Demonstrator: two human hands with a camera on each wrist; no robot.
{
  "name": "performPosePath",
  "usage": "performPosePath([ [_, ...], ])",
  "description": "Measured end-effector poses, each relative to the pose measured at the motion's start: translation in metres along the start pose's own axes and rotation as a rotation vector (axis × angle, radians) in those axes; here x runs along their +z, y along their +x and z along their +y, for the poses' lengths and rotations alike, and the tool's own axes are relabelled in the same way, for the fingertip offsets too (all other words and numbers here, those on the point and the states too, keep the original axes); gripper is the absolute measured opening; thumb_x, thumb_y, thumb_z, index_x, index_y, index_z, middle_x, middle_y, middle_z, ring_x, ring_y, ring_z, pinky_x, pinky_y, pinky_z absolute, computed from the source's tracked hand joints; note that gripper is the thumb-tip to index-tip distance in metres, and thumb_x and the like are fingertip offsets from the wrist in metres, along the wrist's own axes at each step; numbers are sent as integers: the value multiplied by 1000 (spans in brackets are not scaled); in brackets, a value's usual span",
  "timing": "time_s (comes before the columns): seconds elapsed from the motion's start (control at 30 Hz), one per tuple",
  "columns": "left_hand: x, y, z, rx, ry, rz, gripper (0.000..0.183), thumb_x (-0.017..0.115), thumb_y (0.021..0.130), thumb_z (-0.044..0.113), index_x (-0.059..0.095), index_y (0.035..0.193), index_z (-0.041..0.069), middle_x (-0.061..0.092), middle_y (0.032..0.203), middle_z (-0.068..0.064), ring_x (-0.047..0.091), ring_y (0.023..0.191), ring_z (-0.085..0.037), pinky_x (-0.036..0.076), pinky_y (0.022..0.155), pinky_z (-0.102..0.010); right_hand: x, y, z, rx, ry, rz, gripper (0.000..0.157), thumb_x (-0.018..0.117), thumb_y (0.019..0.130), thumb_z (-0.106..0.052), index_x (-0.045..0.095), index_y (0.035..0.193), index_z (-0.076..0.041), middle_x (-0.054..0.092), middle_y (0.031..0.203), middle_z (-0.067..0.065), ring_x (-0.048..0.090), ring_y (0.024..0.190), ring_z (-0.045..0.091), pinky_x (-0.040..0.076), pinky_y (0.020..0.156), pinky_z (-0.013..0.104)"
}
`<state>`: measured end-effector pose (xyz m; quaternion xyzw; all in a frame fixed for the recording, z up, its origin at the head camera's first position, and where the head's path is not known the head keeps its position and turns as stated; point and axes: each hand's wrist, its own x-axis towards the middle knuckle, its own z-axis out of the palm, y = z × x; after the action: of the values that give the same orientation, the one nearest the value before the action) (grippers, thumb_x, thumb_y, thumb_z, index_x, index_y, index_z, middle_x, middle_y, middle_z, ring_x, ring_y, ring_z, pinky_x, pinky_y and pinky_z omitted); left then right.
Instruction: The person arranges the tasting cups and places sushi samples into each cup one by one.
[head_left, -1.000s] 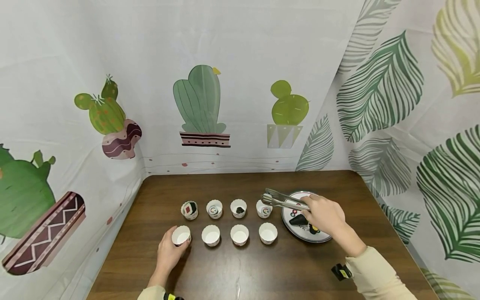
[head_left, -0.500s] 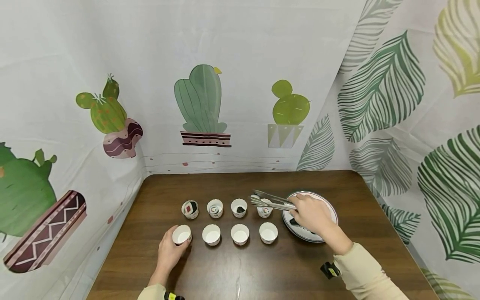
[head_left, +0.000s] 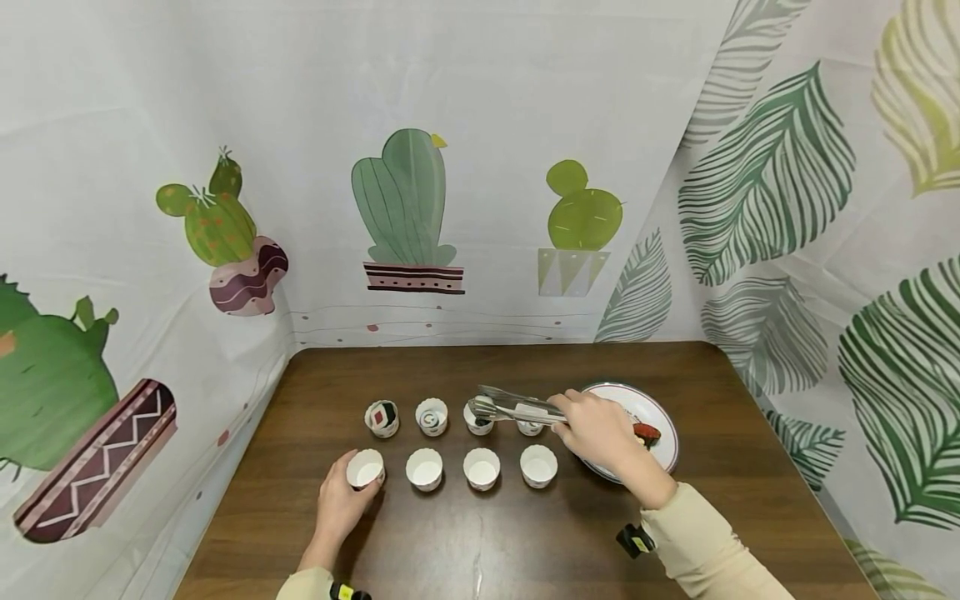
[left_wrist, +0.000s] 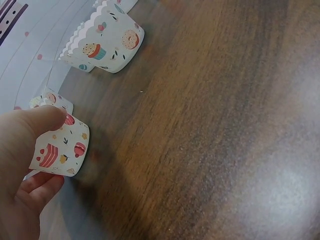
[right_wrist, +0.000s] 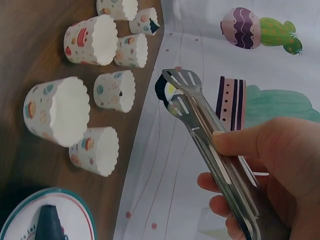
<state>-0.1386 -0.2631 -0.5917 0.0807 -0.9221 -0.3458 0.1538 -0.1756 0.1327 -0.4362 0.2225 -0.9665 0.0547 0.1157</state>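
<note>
My left hand (head_left: 339, 500) grips a white scalloped paper baking cup (head_left: 365, 471) at the front left, thumb on its printed side in the left wrist view. My right hand (head_left: 600, 427) holds metal tongs (right_wrist: 210, 135) with slotted tips. Between those tips is a small sushi roll piece (right_wrist: 160, 89), dark outside with white and yellow inside. In the head view the tongs' tips hang over the third back-row cup (head_left: 471, 425). The leftmost back cup (head_left: 382, 432) contains a sushi piece with a red diamond centre. Another back cup (head_left: 442, 427) holds a round swirled piece.
Front-row cups (head_left: 424, 471) show bare white insides. At the right a round plate (head_left: 670, 421) with a coloured rim carries a red-topped sushi piece (head_left: 647, 433) and a dark cone-shaped piece (right_wrist: 48, 225), partly behind my right arm. A printed cloth (head_left: 495, 325) hangs behind the table.
My right hand and the tongs have moved left, from beside the plate and the rightmost back cup to above the third back cup. The left hand has stayed on its cup.
</note>
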Motion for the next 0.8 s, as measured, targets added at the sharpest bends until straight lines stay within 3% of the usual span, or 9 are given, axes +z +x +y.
performPosePath([
  [0.4, 1, 0, 0, -3, -5, 0, 63, 80, 66, 17, 53, 120, -2, 58, 112, -25, 56, 100, -43, 43, 81, -54, 7, 10, -26, -51, -2, 41, 32, 70, 76, -27, 66, 106, -17, 64, 87, -1, 62, 75, 18, 42, 46, 32],
  [0.67, 0, -1, 2, -27, -2, -24, 64, 78, 68, 17, 50, 123, -3, 55, 117, -27, 53, 104, -45, 41, 84, -55, 12, 15, -44, -107, 25, 71, 31, 71, 75, -29, 67, 103, -15, 66, 95, 0, 63, 80, 19, 47, 53, 33],
  [0.8, 3, -1, 1, -2, -4, 20, 65, 79, 66, 17, 51, 120, -3, 57, 115, -27, 54, 101, -45, 42, 81, -53, 16, 18, -52, -109, 19, 78, 30, 71, 74, -30, 67, 102, -18, 67, 95, -2, 64, 84, 17, 46, 50, 32],
])
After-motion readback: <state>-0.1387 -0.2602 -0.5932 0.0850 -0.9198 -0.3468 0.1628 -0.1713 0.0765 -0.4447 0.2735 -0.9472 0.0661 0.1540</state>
